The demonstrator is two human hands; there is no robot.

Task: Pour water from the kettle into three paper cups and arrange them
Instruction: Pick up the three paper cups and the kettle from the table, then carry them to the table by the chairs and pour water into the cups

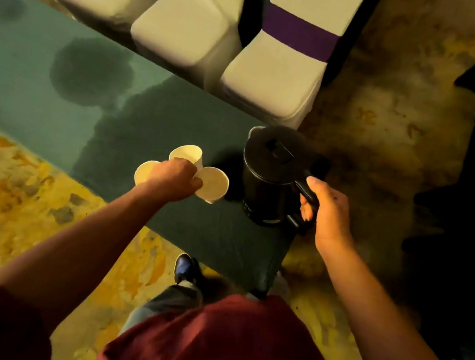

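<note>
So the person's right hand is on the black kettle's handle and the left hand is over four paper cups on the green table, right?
Not quite: the head view shows three paper cups, not four. The right hand is on the black kettle handle and the left hand is over the cups on the green table.

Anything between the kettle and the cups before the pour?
Nothing on the table between them. But the left hand lies over the three cups, covering part of their mouths. The right hand grips the kettle handle just right of them.
</note>
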